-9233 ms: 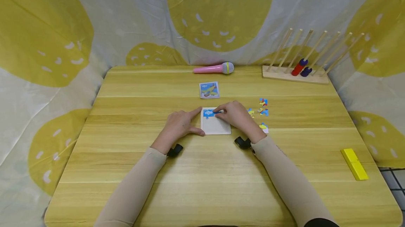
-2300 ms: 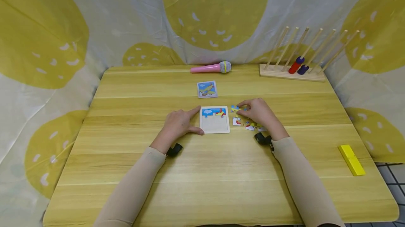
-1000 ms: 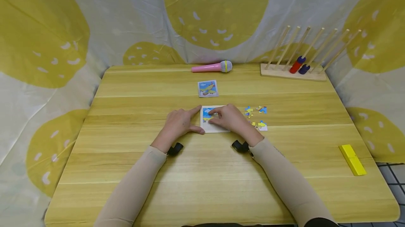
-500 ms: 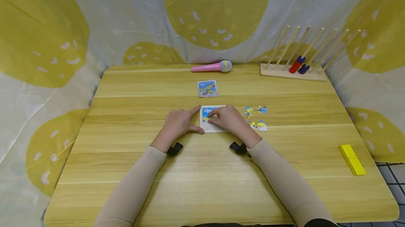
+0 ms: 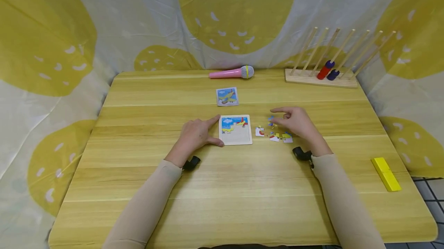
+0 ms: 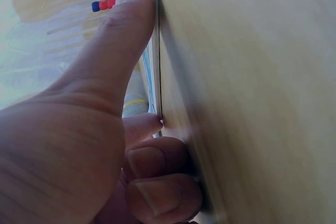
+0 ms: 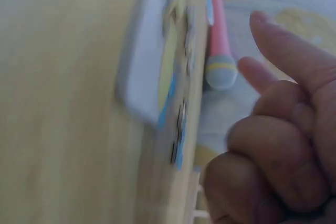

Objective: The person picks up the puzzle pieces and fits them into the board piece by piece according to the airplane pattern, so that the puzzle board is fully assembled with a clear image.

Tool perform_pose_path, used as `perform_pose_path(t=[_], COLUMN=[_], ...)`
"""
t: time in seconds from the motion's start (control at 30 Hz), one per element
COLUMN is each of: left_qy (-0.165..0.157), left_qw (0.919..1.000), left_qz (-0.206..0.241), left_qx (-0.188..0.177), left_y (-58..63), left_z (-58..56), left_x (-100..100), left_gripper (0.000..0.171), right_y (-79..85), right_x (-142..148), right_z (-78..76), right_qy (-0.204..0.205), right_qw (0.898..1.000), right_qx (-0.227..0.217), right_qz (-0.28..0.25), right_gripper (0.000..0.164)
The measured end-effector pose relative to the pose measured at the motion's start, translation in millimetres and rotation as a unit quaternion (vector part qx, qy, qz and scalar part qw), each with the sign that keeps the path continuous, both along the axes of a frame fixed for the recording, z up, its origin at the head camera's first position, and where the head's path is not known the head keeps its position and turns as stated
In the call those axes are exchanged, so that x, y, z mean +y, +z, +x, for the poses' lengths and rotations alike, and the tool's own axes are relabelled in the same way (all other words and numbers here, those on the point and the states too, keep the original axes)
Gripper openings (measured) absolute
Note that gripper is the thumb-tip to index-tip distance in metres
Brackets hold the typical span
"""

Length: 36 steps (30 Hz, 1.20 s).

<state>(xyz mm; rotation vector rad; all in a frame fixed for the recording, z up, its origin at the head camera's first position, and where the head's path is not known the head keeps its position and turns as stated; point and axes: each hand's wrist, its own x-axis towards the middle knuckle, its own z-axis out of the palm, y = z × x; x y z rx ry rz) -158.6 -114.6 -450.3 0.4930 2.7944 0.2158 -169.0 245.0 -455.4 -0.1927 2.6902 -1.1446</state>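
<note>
In the head view a white puzzle board point(image 5: 239, 139) lies mid-table, its top row joined into blue sky, a cloud and a red tail. A blue-and-yellow puzzle piece point(image 5: 227, 130) sits below that row on the left. My left hand point(image 5: 195, 136) steadies the board's left edge with outstretched thumb and index finger; its other fingers are curled, as the left wrist view shows. My right hand point(image 5: 296, 121) hovers above loose puzzle pieces point(image 5: 275, 137) right of the board. Its index finger and thumb are apart with nothing between them, the remaining fingers folded. Some pieces are partly hidden beneath it.
Behind the board lies a picture card point(image 5: 227, 96) of a yellow airplane. A pink toy microphone point(image 5: 227, 73) and a wooden peg rack point(image 5: 319, 80) with red and dark blue beads stand along the back. Yellow blocks point(image 5: 386, 174) lie at the right.
The top row has gained its red-tail part since the oldest frame, and later the left piece below it. My right hand has just left the board and moved right, over the loose pieces.
</note>
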Motion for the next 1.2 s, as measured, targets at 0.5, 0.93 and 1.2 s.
perform_pose_path(t=[0.5, 0.93, 1.2], left_qy=[0.002, 0.007, 0.005], left_qw=[0.9999, 0.9999, 0.9999], left_qz=[0.009, 0.009, 0.015], left_qx=[-0.006, -0.005, -0.005], left_y=[0.0, 2.1, 0.7], left_z=[1.4, 1.1, 1.6], left_x=[2.4, 0.4, -0.7], left_gripper=[0.111, 0.111, 0.110], right_y=[-19.5, -17.6, -19.7], right_x=[27.3, 19.7, 18.6], right_z=[6.0, 5.9, 6.0], right_qy=[-0.013, -0.019, -0.011], right_qw=[0.999, 0.999, 0.999], right_qx=[-0.030, -0.031, -0.020], right_qz=[-0.004, 0.019, 0.040], right_gripper=[0.048, 0.042, 0.040])
